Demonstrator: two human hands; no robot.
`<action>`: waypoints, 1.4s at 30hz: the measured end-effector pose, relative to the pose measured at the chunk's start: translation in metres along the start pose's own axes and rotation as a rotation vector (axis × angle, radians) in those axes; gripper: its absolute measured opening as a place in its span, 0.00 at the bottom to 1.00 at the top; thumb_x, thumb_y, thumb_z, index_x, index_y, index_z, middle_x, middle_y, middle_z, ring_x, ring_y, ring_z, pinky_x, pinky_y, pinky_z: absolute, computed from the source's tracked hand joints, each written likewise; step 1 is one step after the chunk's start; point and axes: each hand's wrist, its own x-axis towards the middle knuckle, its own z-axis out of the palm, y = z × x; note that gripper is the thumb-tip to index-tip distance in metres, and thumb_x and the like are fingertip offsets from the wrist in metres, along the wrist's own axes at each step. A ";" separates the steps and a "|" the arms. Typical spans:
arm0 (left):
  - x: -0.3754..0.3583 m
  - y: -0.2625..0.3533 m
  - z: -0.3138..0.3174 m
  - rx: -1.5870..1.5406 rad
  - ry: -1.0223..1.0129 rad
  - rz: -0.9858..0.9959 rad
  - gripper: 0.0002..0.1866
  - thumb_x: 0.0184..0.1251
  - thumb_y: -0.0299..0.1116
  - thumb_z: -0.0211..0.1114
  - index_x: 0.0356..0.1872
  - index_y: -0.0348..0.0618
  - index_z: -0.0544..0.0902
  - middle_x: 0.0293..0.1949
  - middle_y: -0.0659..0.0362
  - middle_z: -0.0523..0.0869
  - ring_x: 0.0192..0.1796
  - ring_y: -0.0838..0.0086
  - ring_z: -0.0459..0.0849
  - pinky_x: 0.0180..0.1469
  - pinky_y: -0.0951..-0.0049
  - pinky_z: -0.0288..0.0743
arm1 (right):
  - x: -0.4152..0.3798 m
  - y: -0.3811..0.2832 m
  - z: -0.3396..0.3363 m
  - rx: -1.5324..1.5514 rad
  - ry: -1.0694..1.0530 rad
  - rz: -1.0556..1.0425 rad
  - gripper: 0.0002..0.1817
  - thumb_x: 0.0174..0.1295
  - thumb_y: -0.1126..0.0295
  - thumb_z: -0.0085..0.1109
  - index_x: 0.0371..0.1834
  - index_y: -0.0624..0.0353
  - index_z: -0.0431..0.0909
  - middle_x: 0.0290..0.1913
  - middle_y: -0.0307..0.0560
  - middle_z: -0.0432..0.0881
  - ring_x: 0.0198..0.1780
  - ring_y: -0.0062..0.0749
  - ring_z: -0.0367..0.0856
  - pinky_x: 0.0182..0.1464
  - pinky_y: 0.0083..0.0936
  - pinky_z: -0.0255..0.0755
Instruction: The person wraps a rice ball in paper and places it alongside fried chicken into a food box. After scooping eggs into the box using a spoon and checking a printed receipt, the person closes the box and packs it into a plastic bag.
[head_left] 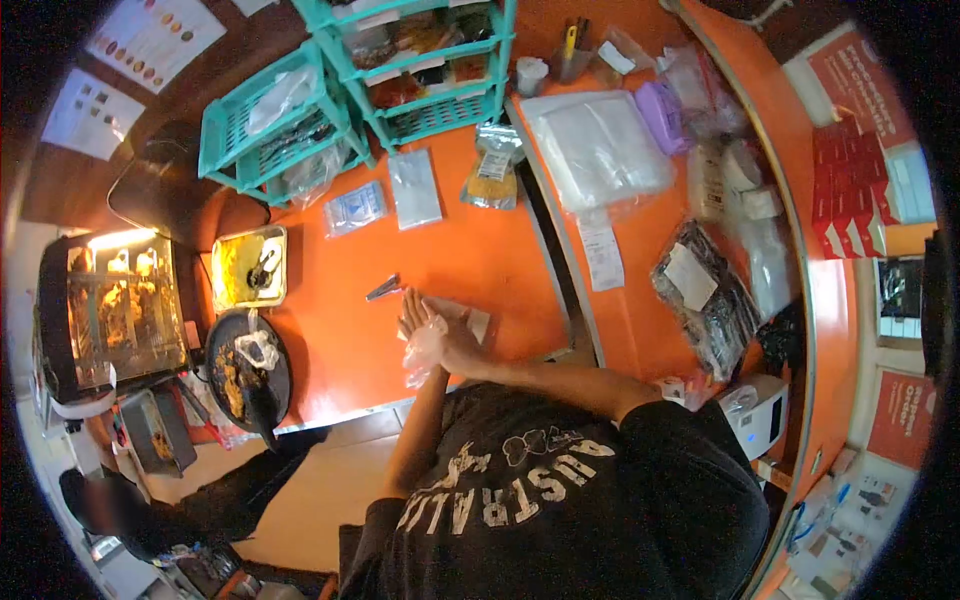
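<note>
Over the orange counter, my left hand (411, 314) and my right hand (459, 346) meet, one against the other. The fingers of my left hand are stretched toward the far side. My right hand lies across it from the right, its fingers hidden. Thin clear plastic (424, 352), like a disposable glove, bunches where the two hands come together and hangs at the left wrist side. Just beyond the fingertips lies a small dark, slim object (383, 289). A flat pale packet (470, 321) sits partly under my right hand.
A round black pan (282, 365) with food and a yellow-stained tray (250, 303) stand left, beside a lit display case (122, 315). Teal racks (357, 140) stand at the back. Plastic packs (600, 150) cover the right counter. Another person (215, 505) is at lower left.
</note>
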 end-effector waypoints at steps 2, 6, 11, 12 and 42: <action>-0.001 -0.008 0.003 -0.122 -0.009 -0.046 0.39 0.60 0.52 0.64 0.68 0.41 0.68 0.72 0.51 0.66 0.74 0.58 0.62 0.69 0.48 0.57 | -0.003 0.001 -0.006 -0.057 -0.018 -0.019 0.41 0.54 0.62 0.64 0.69 0.66 0.58 0.66 0.64 0.65 0.71 0.51 0.59 0.72 0.44 0.55; -0.009 -0.018 0.030 0.180 0.316 0.076 0.22 0.66 0.47 0.60 0.59 0.56 0.80 0.71 0.54 0.68 0.73 0.59 0.64 0.62 0.48 0.62 | -0.019 0.001 -0.025 -0.080 -0.041 -0.060 0.47 0.50 0.62 0.67 0.72 0.68 0.54 0.69 0.67 0.61 0.74 0.54 0.55 0.74 0.44 0.52; -0.007 -0.030 0.027 0.059 0.064 0.150 0.19 0.72 0.43 0.53 0.60 0.59 0.81 0.73 0.63 0.66 0.77 0.59 0.56 0.67 0.36 0.50 | -0.047 0.009 -0.077 0.572 -0.070 -0.091 0.48 0.51 0.64 0.70 0.72 0.70 0.53 0.70 0.69 0.60 0.68 0.60 0.66 0.71 0.44 0.61; -0.007 -0.037 0.033 0.118 0.032 0.147 0.19 0.74 0.42 0.51 0.61 0.56 0.79 0.73 0.61 0.67 0.76 0.61 0.58 0.68 0.39 0.51 | -0.051 0.021 -0.084 0.616 -0.034 -0.106 0.48 0.52 0.60 0.69 0.72 0.70 0.54 0.70 0.67 0.61 0.69 0.58 0.66 0.71 0.44 0.60; 0.033 0.034 -0.195 -1.421 -0.040 -0.112 0.36 0.78 0.56 0.39 0.73 0.36 0.56 0.74 0.49 0.57 0.76 0.64 0.54 0.76 0.62 0.43 | -0.047 0.025 -0.139 1.054 -0.132 0.253 0.22 0.67 0.56 0.55 0.60 0.53 0.69 0.50 0.50 0.79 0.51 0.36 0.80 0.51 0.38 0.75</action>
